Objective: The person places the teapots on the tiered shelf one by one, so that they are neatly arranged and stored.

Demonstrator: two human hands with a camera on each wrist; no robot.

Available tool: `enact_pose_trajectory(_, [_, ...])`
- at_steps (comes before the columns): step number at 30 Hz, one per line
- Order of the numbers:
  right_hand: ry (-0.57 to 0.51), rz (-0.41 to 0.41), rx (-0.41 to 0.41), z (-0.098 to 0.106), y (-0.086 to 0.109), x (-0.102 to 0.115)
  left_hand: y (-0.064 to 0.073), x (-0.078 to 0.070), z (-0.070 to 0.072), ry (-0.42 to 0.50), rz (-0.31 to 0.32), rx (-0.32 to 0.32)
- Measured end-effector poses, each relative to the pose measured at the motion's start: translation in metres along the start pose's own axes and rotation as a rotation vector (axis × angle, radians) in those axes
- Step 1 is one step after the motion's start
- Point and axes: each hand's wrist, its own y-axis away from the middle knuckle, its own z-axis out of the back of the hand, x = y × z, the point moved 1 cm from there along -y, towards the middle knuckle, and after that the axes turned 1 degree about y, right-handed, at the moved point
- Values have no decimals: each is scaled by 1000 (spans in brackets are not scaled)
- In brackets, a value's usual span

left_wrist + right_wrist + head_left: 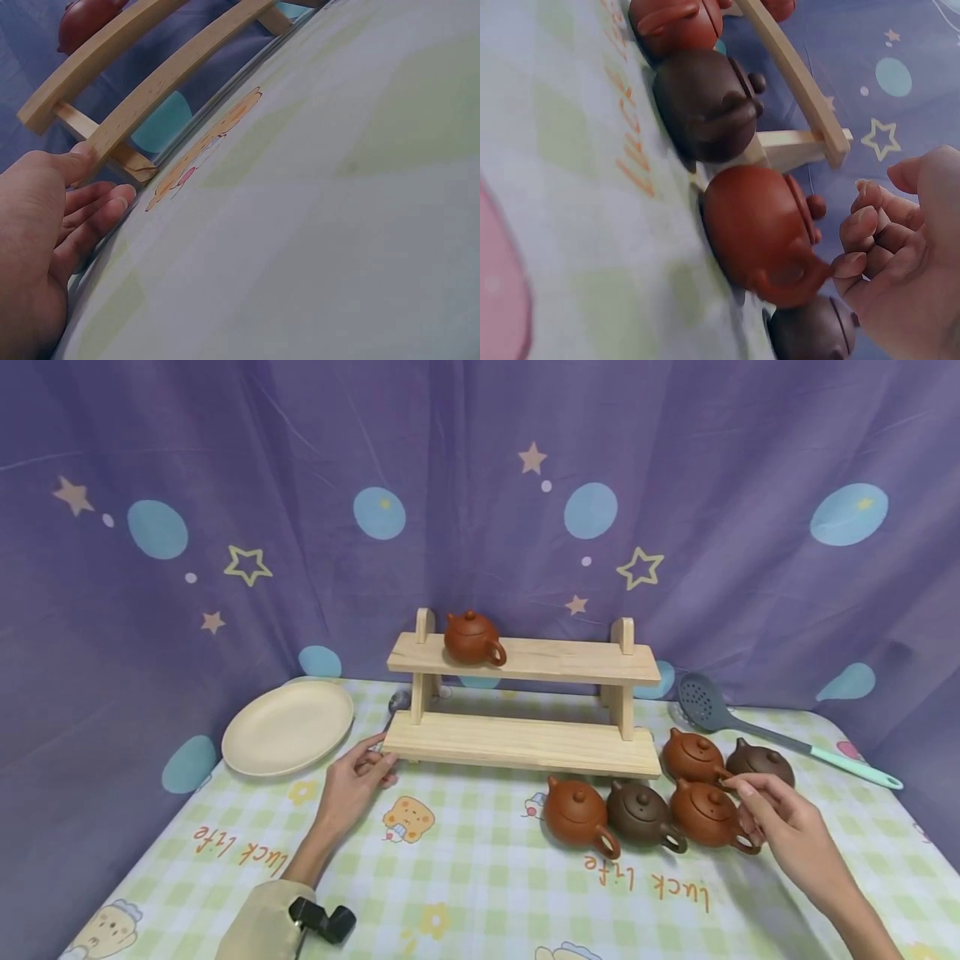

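My left hand pinches the left end of the lower board of a two-tier wooden shelf; the left wrist view shows the thumb against the board's end. On the upper board sits a reddish-brown teapot. My right hand hovers over the teapots at the right, fingers loosely bent, with nothing seen between thumb and forefinger. Close below it are a front reddish teapot, a rear reddish teapot and a dark brown teapot. In the right wrist view a fingertip is near a reddish teapot's handle; contact is unclear.
Left of those in the front row stand another dark teapot and a reddish teapot. A grey slotted skimmer with a mint handle lies behind. A cream plate lies at the left. A purple curtain hangs behind.
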Motion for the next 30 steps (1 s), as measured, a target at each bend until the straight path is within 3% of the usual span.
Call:
enact_pose_trajectory(8, [23, -69, -34, 12, 15, -18, 0, -4, -1, 8, 17, 9])
enact_pose_trajectory(18, [21, -158, -39, 15, 30, -36, 12, -37, 0, 3, 16, 19])
enact_pose_trajectory(26, [24, -179, -24, 11, 38, -43, 11, -35, -1, 4, 18, 21])
enact_pose_trajectory(30, [35, -222, -15, 9, 40, -45, 6, -24, -1, 11, 36, 16])
